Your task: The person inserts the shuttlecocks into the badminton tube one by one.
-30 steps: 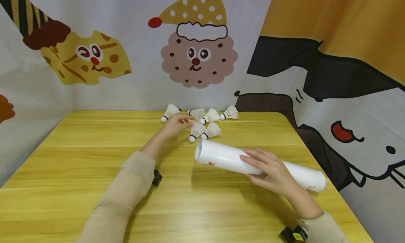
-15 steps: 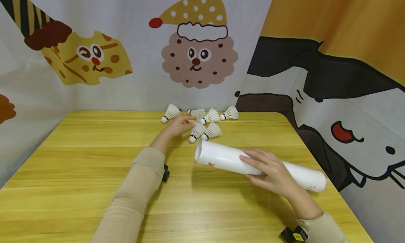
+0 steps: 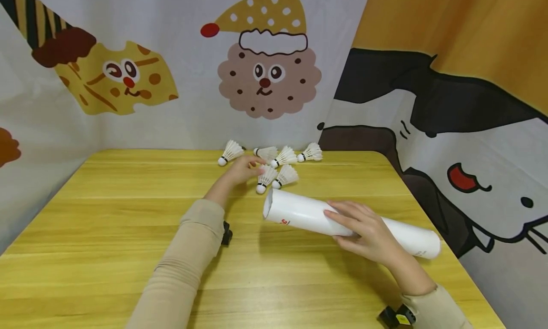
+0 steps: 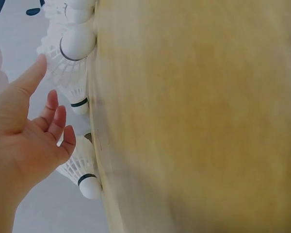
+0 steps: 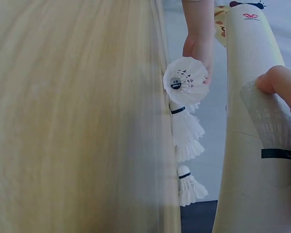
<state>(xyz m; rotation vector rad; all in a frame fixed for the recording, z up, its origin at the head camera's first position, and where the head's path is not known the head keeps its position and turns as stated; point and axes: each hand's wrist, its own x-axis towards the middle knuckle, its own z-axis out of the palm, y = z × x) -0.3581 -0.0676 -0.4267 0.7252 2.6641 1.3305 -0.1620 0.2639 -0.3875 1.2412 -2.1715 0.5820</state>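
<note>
Lone shuttlecock: lying just beyond the left knuckles.
Left hand: thumb spread from loosely bent fingers; the left wrist view opens up the palm, hidden overhead. Pinching or not? Can't tell.
Front shuttlecock: right at that thumb tip! The right wrist view peers into its skirt, which blocks the left fingertips there.
Second front shuttlecock: just right of those fingertips, three back shuttlecocks beyond.
White tube: mouth leftward, ahead of the right fingers; the right wrist view alone reveals a printed shuttlecock by the fingertip.
Right hand: fingers curved round the tube, covering its middle overhead.
</note>
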